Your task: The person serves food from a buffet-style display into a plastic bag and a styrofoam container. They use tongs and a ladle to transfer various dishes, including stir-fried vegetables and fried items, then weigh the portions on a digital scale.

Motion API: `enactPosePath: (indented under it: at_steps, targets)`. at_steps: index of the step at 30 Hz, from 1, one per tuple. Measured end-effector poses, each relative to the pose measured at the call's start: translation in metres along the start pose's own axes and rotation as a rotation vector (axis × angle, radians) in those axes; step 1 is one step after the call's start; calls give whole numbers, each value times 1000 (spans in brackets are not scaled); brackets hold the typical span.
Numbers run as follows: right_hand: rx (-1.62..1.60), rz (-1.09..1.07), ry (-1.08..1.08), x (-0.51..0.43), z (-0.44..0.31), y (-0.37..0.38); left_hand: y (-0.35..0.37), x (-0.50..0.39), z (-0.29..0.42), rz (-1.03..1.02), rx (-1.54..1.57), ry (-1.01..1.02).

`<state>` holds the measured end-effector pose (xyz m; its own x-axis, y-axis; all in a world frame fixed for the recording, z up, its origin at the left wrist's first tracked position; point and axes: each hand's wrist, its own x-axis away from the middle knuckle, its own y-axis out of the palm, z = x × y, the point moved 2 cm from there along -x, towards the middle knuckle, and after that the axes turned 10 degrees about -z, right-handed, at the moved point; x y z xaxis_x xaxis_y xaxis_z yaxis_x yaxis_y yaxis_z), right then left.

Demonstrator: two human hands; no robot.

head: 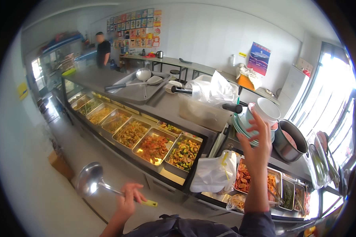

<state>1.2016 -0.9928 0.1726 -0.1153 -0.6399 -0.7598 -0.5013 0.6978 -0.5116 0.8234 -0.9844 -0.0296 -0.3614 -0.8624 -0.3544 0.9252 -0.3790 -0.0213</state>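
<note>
My left hand (130, 195) is closed around the handle of a metal ladle (90, 179), held over the floor at the lower left, its green grip end sticking out past my fingers. My right hand (257, 137) is raised with fingers apart and nothing held, in front of stacked pale green plates (240, 126) and a white bowl (268, 108). Below and left of it, a bundle of clear plastic bags (215, 171) hangs at the counter. Metal trays of cooked food, among them a reddish dish (155, 146) and a cucumber dish (184, 154), sit in the lit display case.
A steel tray (121, 96) with ladles and a plastic tub (204, 114) holding bags stand on the countertop (166, 103). A deep metal pot (290, 140) is at the right, beside utensils. Another person (103, 51) stands at the far left behind the counter.
</note>
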Motion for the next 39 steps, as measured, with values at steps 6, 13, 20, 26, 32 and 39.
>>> enactPosePath:
  at_steps: [6,13,20,26,32,39]
  targets:
    - [-32,220,155,-68,9,73,-61,-38,23,94,52,-40]
    - [-24,442,102,-59,44,88,-111,-161,38,201,-24,274]
    - [474,842,-257,2,11,103,-249,-342,50,547,-875,154]
    - [-25,456,-464,-9,-36,194,-280,-388,22,169,-695,-6]
    - [-318,-123,-419,-40,-88,306,-306,-401,30,118,-841,44]
    - [-270,-190,-531,-89,-179,492,-353,-412,2,110,-633,213]
